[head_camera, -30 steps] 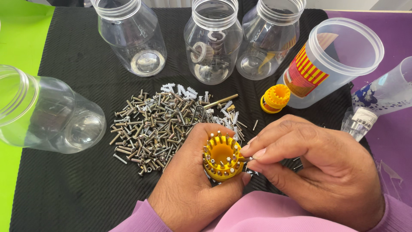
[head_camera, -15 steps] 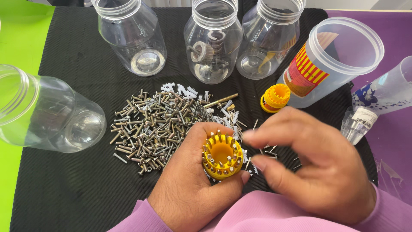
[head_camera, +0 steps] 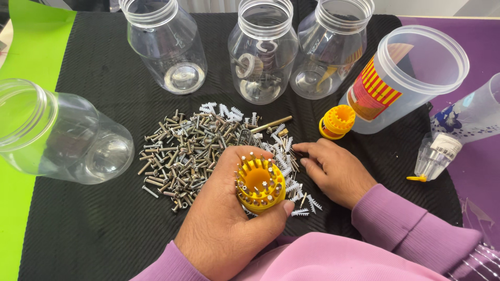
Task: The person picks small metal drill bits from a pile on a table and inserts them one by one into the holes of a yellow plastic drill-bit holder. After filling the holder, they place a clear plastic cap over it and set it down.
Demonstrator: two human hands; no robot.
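Yellow holder (head_camera: 259,183), lower centre, wrapped in left hand (head_camera: 229,218), slots up for loading; right hand (head_camera: 333,171) fingers loosely curled, empty, touching screw pile (head_camera: 198,148) edge on black mat (head_camera: 104,218); jars (head_camera: 263,49) behind.

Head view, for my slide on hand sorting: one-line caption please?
Left hand grips a yellow slotted holder while the right hand reaches into the pile of screws.
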